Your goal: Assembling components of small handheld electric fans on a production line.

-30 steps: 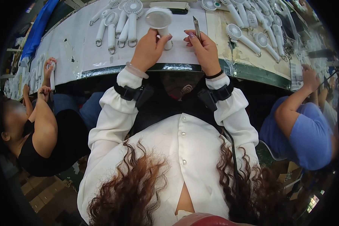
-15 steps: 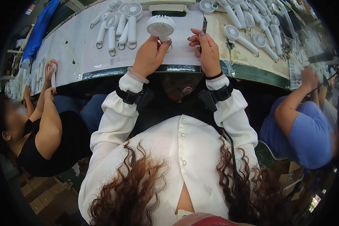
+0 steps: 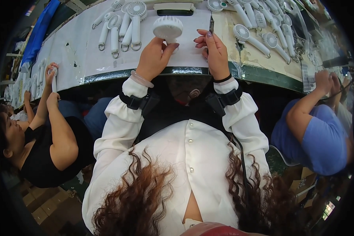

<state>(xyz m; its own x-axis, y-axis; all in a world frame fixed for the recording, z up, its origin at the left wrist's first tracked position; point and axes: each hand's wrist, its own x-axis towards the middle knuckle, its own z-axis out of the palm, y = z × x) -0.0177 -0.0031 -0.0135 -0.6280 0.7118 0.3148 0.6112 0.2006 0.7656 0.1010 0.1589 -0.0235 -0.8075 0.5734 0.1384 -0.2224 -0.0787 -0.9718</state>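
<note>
Left hand [image 3: 155, 59] grips white, round-headed fan [image 3: 168, 28]; right hand [image 3: 216, 55] pinches slim tool [image 3: 211, 24] at fan's three o'clock. Pale-covered table [image 3: 98, 61]; co-worker [image 3: 37, 161] at frame's nine o'clock.

White blouse [image 3: 169, 141], pearly buttons [image 3: 190, 141], gathered sleeves [image 3: 124, 114], black wrist straps [image 3: 133, 102], pale bangle [image 3: 141, 80]

The held fan [image 3: 168, 28] sits lower; the knife [image 3: 211, 25] stands straighter.
</note>
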